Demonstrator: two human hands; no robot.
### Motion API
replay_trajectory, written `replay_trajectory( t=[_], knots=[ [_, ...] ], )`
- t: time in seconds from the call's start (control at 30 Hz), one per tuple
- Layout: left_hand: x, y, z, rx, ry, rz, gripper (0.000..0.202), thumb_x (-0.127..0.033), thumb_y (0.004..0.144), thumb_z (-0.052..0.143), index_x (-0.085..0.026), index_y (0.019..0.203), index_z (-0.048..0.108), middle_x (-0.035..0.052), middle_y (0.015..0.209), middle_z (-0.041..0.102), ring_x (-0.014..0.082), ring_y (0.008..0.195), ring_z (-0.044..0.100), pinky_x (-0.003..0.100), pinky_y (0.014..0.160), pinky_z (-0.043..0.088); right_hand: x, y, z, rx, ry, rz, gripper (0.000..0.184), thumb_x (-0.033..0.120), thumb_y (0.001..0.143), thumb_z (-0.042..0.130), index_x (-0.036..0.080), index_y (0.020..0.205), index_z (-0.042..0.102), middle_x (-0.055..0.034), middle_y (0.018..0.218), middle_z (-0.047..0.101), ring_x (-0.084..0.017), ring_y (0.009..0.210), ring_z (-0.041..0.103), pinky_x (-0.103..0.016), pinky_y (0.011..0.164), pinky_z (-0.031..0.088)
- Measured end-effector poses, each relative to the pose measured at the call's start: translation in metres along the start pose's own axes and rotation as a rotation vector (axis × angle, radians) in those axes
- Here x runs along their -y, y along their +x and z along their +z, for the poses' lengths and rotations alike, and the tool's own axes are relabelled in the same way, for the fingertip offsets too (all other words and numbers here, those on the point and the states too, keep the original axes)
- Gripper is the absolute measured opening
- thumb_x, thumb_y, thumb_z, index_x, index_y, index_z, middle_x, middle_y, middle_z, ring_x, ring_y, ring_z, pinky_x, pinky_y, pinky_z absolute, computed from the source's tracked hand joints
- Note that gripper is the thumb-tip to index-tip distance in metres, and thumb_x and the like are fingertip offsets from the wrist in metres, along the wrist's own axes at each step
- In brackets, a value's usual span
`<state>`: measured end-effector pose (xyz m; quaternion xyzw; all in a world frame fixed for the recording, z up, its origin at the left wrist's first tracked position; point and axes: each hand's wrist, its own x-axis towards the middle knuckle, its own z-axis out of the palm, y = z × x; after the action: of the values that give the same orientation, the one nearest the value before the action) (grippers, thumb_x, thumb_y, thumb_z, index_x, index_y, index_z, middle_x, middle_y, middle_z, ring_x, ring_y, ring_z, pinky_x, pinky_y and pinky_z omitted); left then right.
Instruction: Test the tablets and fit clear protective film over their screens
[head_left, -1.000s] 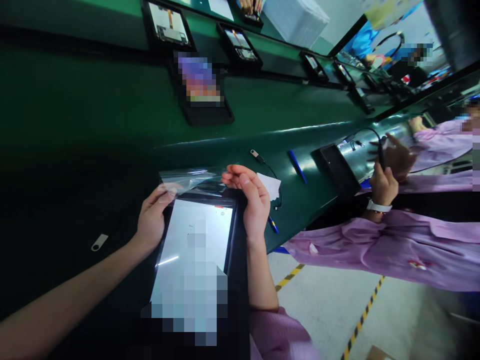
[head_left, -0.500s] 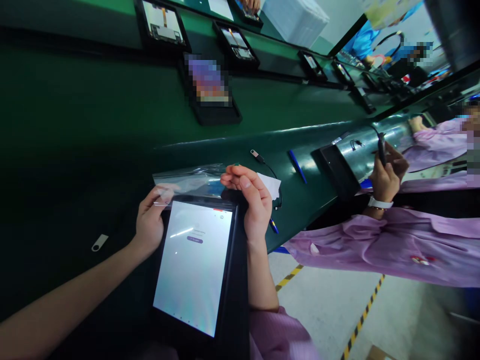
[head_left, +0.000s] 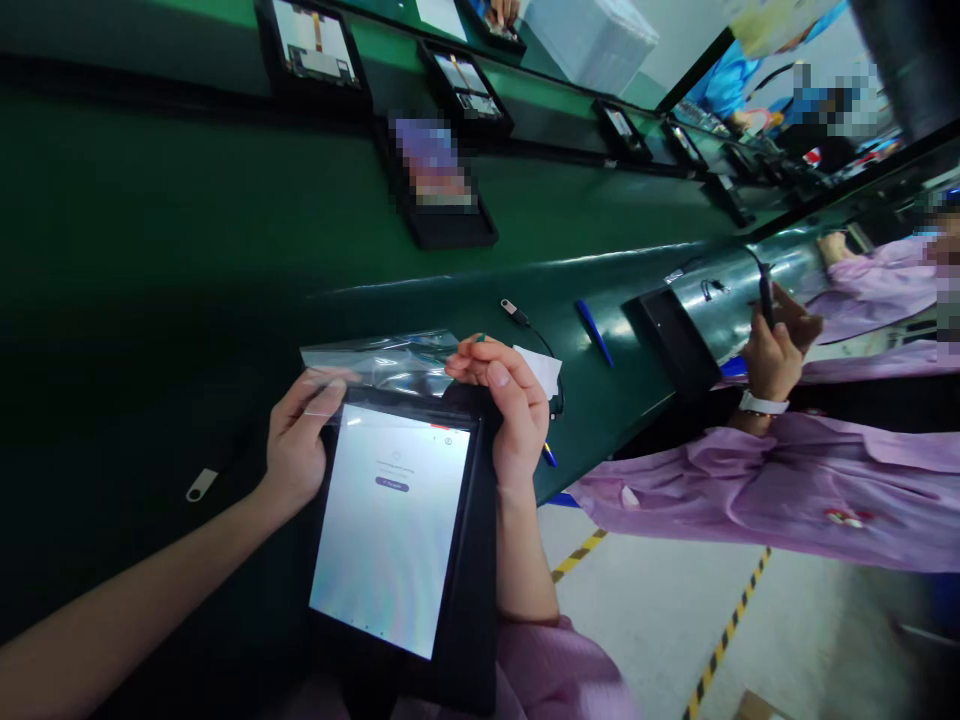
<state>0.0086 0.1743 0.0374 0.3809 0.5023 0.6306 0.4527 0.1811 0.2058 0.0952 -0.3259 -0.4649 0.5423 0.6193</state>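
Observation:
A black tablet with a lit white screen lies at the near edge of the green bench. A clear plastic film stretches across its far end. My left hand pinches the film's left corner at the tablet's top left. My right hand is closed on the film's right end, where a small green tab shows, at the tablet's top right.
Several tablets sit in black trays further along the belt. A white card, a cable, blue pens and a metal tag lie near. A co-worker in pink sits to the right, holding a dark device.
The film has come lower over the tablet's top edge, and the blurred patch on the screen is gone. Trays on the belt have drifted right. The co-worker's hand has shifted a little.

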Motion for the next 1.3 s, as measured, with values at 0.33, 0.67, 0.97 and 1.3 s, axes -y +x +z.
replay_trajectory(
  t=[0.33,0.67,0.97,1.3],
  knots=[
    [-0.020,-0.003,0.004,0.069,0.073,0.218,0.015,-0.027,0.088,0.059,-0.027,0.089,0.075,-0.0006,0.080,0.068,0.0131,0.074,0.061,0.022,0.060,0.049,-0.008,0.000,-0.014,0.046,0.077,-0.101,0.018,0.024,0.091,0.058,0.024,0.095,0.075,-0.0014,0.094,0.066,-0.012,0.081,0.066,-0.024,0.076,0.057],
    [-0.037,-0.015,0.005,0.108,0.236,0.412,0.023,-0.019,0.093,0.054,-0.030,0.105,0.071,-0.0054,0.090,0.070,0.0063,0.075,0.060,0.017,0.059,0.045,-0.015,0.005,-0.026,0.005,-0.016,-0.239,0.016,0.033,0.090,0.058,0.025,0.088,0.071,-0.0020,0.082,0.062,-0.015,0.072,0.063,-0.028,0.063,0.057],
    [-0.048,-0.024,0.011,0.064,0.333,0.516,0.027,-0.015,0.093,0.055,-0.031,0.108,0.070,-0.0092,0.095,0.070,0.0038,0.087,0.062,0.015,0.069,0.048,-0.008,0.005,-0.027,0.039,-0.019,-0.289,0.017,0.037,0.089,0.058,0.025,0.084,0.069,-0.0012,0.081,0.060,-0.013,0.061,0.061,-0.028,0.057,0.055],
    [-0.052,-0.029,0.013,0.048,0.384,0.618,0.029,-0.012,0.091,0.055,-0.029,0.110,0.070,-0.0080,0.088,0.069,0.0046,0.073,0.058,0.018,0.050,0.043,0.002,0.002,-0.023,0.007,0.003,-0.293,0.019,0.039,0.087,0.059,0.024,0.077,0.066,-0.0004,0.075,0.055,-0.013,0.057,0.057,-0.026,0.051,0.053]
  ],
)
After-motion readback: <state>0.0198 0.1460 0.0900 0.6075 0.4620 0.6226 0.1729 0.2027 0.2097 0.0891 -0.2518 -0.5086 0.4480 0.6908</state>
